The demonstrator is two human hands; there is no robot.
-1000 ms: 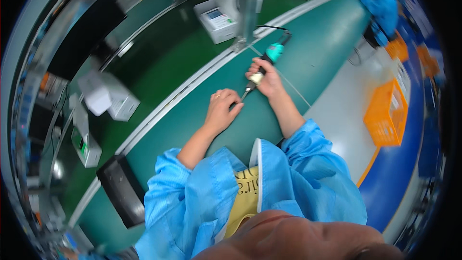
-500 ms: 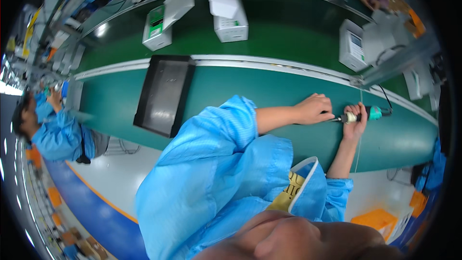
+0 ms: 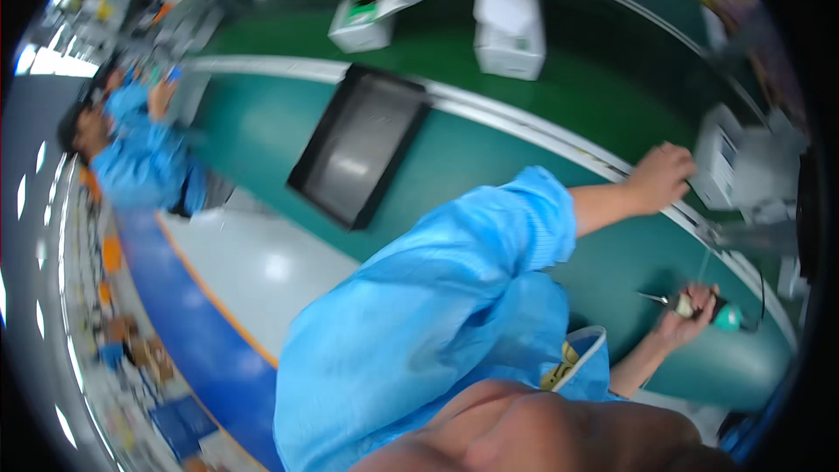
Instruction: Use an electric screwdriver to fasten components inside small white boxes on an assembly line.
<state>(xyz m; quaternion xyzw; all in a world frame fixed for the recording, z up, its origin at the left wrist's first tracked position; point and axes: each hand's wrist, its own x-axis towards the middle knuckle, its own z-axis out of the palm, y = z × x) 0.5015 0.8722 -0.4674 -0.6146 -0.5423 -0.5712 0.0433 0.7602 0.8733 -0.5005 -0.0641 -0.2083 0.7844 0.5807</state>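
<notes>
My right hand (image 3: 687, 316) is wrapped round an electric screwdriver (image 3: 725, 315) with a black and green body and a pale collar. Its thin metal bit points left, over the green bench. My left hand (image 3: 662, 179) is out over the white rail, back upward, its fingers bent and blurred. Just beyond its fingertips stands an open white box (image 3: 718, 162) with a dark-screened device showing at its side. Whether anything is between those fingers cannot be made out.
A black tray (image 3: 360, 149) lies on the green bench (image 3: 262, 122). Two more open white boxes, one with green contents (image 3: 365, 0) and one with a raised flap (image 3: 509, 48), stand beyond the rail (image 3: 542, 127). People in blue work at far left. A cable trails from the screwdriver.
My left hand has left the screwdriver's bit and moved up and right to the white box. The right hand still holds the screwdriver, now lower in view. The whole view has turned.
</notes>
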